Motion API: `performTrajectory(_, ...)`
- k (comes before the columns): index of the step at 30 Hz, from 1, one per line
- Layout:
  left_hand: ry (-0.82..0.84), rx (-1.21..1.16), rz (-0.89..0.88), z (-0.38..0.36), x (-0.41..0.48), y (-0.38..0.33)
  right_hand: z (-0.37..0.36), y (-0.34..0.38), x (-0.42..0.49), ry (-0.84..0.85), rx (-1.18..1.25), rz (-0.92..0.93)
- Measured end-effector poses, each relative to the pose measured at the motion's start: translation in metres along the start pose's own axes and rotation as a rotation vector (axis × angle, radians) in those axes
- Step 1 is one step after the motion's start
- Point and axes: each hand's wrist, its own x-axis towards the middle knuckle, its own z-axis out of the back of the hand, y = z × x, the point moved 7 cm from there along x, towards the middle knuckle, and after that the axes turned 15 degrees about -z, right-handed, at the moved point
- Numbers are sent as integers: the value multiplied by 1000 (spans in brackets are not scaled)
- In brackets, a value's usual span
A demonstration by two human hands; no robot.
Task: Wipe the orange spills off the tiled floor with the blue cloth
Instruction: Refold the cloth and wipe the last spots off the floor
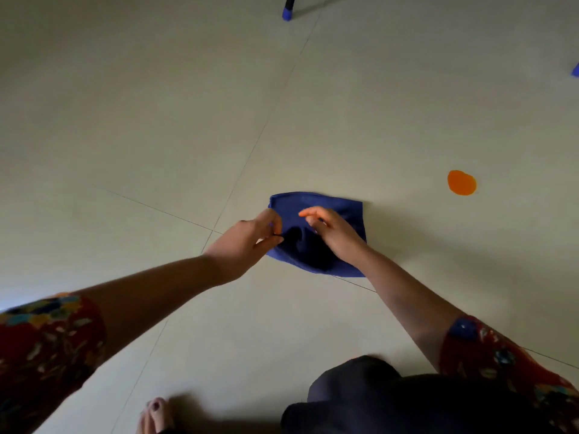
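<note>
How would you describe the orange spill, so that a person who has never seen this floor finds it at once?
On the pale tiled floor, find the dark blue cloth that both hands are handling near the middle. The round orange spill lies to its right and slightly farther away, apart from it. It is the only orange patch in view.

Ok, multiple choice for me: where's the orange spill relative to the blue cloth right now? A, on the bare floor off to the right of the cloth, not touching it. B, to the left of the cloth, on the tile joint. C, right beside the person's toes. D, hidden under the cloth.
A: the orange spill lies on bare tile, right of and slightly beyond the blue cloth, with clear floor between them.
</note>
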Motion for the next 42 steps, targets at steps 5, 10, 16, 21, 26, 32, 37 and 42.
performTrajectory(5,14,-107,126,18,-8,-2,-6,6,-1,-106,-889,120)
performTrajectory(10,-61,-225,247,37,-8,-4,54,15,-10,-234,-424,21)
performTrajectory(16,281,-115,280,63,3,-11,125,22,-14,11,172,-67)
performTrajectory(21,144,-296,213,98,41,-10,139,45,-33,484,923,38)
performTrajectory(26,-151,-917,437,81,72,28,108,13,-10,300,1509,-159)
performTrajectory(32,-319,-949,589,34,76,66,96,-32,5,-126,1052,-459)
performTrajectory(37,-603,-591,691,66,53,100,158,-39,-20,-475,522,-325)
performTrajectory(42,-601,-331,574,108,48,119,194,-13,-40,-355,932,-140)
